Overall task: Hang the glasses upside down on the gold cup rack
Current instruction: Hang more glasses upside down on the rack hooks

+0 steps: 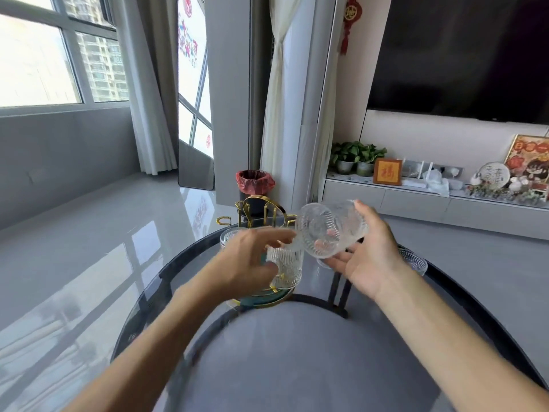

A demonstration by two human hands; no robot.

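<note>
Ribbed clear glass [329, 230] at frame centre, tipped on its side, base facing the camera, long axis running away toward the upper right. Gripped in the right hand [367, 257], thumb over the top, fingers beneath. Left hand [252, 260] wrapped round a second ribbed glass [286, 267], hanging mouth down on the gold rack [261, 211]. Round glass table [184, 337] below, dark rim. Glossy grey floor, window upper left, television upper right.

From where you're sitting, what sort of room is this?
Most likely a home living room: a large wall-mounted television hangs above a low cabinet with potted plants and ornaments, and curtains frame big windows. The glasses sit on a round glass table.
</note>
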